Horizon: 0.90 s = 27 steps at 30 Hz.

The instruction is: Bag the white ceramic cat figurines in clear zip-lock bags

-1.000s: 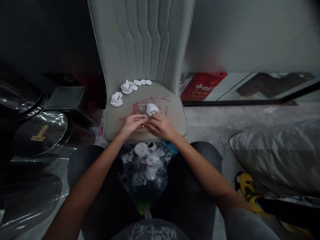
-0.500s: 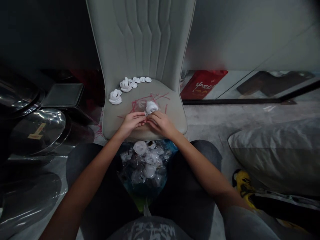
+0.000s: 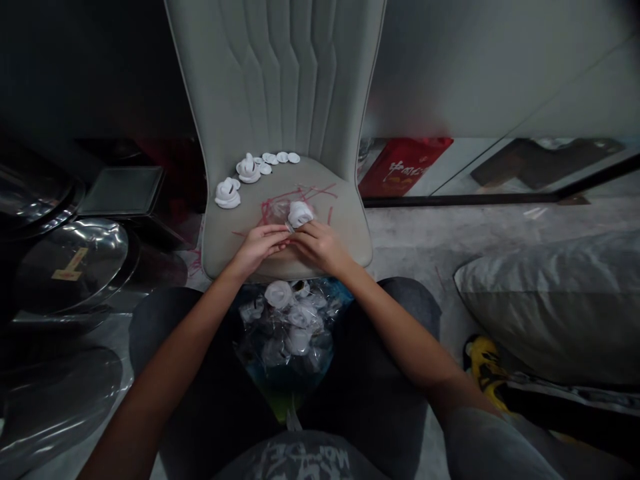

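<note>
My left hand (image 3: 260, 248) and my right hand (image 3: 320, 245) meet over the front of the chair seat (image 3: 345, 247), fingers pinched together at the near edge of a small clear plastic bag (image 3: 280, 211). Inside or against that bag sits a white rounded piece (image 3: 300, 214), just beyond my right fingertips; my fingers hide part of it. Two white coiled pieces (image 3: 228, 193) rest at the seat's left, and several white discs (image 3: 283, 157) lie in a row at the back. Thin red strips (image 3: 320, 192) are scattered around the bag.
Between my knees is a bag (image 3: 300, 320) of several plastic-wrapped white pieces. Shiny metal containers (image 3: 75, 267) stand at left. A red bag (image 3: 405, 167) is behind glass at right. A large grey cushion-like sack (image 3: 550, 300) and another person's yellow shoe (image 3: 485, 367) are at right.
The view shifts slightly, so the chair appears a little further left. Both hands stay pinched at the plastic bag's edge, with hardly any movement.
</note>
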Motion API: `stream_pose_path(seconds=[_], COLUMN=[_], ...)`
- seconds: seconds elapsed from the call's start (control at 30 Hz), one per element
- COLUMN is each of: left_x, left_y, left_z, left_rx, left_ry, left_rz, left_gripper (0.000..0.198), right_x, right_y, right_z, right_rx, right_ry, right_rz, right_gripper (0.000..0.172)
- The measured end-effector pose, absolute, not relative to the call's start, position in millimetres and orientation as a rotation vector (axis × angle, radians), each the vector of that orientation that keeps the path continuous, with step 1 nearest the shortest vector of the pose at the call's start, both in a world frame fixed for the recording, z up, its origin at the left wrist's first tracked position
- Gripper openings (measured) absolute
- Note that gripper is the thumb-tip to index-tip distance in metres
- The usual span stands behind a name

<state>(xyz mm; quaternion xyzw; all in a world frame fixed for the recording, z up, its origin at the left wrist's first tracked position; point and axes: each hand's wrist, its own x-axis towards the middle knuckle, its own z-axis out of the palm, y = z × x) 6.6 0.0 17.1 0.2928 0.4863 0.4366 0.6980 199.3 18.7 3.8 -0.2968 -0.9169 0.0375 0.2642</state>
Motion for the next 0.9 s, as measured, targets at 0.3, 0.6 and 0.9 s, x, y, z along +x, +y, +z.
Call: stream_pose_path(seconds=[0.3,0.6,0.9], left_x=[5.6,9.4,-2.5], left_y=[1.8,1.2,4.0], left_z=[15.1,15.8,12.1], left_rx=[0.624,0.606,0.654], left_ry=[1.085,1.073,1.089], left_rz=[0.951,0.96,0.995], left_gripper=[0.023,0.028,0.04], right_x=[194.6,200.4,227.3], right_y=[15.5,15.8,18.6], right_z=[2.0,14.7,27.8], right_rx=[-0.857,-0.791,-0.914], right_ry=[-2.516,-2.408,-1.742], right_rz=[-0.002,0.234,0.865], right_gripper=[0.024,0.023,0.033])
